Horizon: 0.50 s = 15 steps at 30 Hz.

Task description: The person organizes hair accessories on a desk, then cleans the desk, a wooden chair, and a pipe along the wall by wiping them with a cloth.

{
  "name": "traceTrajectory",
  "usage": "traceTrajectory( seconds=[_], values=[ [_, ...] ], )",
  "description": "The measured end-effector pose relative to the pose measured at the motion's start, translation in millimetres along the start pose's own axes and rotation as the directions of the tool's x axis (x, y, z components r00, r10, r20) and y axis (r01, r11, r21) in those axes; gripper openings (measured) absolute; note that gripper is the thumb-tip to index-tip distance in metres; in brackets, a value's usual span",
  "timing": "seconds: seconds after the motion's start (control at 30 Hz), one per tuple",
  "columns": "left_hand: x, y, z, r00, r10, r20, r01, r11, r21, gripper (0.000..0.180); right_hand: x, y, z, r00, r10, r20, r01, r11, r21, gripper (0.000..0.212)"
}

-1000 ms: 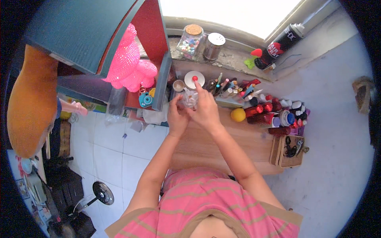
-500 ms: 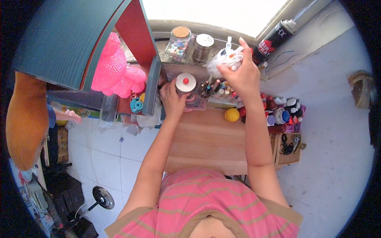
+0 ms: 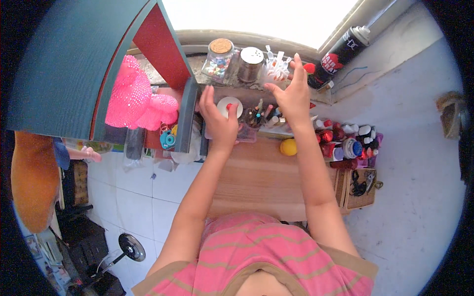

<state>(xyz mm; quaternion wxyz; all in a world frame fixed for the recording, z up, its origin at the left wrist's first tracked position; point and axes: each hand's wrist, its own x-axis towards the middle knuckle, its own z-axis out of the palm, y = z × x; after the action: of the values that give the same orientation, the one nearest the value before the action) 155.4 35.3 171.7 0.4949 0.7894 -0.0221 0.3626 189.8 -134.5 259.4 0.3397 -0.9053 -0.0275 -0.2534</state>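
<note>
My left hand (image 3: 220,123) is raised with fingers apart, beside and partly in front of a round white lid with a red knob (image 3: 230,106). Its thumb overlaps the lid; whether they touch I cannot tell. On the window sill a small clear container of white plastic vials (image 3: 277,68) stands beside a glass shaker jar with a perforated white lid (image 3: 251,64). My right hand (image 3: 295,101) is just in front of the vials, thumb and fingers spread, nothing in its grasp. A cork-topped glass jar (image 3: 218,60) with colourful bits stands farther left on the sill.
A black spray can (image 3: 340,56) leans at the sill's right corner. Makeup pencils and tubes (image 3: 264,114), a yellow ball (image 3: 288,146), several small bottles (image 3: 345,140) and a woven tray (image 3: 360,190) line the wooden desk (image 3: 259,177). On the left, a blue-green cabinet (image 3: 74,64) holds a pink sparkly figure (image 3: 133,101).
The white vials, held up in my right hand before, now stand on the sill, and that hand has opened. My left hand has come off the white-lidded jar's side and spread its fingers.
</note>
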Motion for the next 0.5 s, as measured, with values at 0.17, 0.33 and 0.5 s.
traceTrajectory(
  seconds=[0.17,0.33,0.5],
  values=[
    [52.8,29.2,24.0,0.992,0.114,-0.061,-0.093,0.956,0.277,0.081,-5.1,6.3,7.4,0.999,-0.026,-0.043,0.024,0.998,-0.049,0.090],
    [79.4,26.6,21.4,0.994,0.102,0.026,-0.101,0.867,0.488,0.081,-5.2,8.0,9.8,0.999,-0.015,-0.045,0.016,0.999,0.028,0.082],
    [90.5,26.7,18.6,0.997,-0.020,0.077,-0.018,0.886,0.462,0.077,-6.4,3.6,6.0,0.993,-0.053,-0.107,0.054,0.999,0.001,0.078]
  ],
)
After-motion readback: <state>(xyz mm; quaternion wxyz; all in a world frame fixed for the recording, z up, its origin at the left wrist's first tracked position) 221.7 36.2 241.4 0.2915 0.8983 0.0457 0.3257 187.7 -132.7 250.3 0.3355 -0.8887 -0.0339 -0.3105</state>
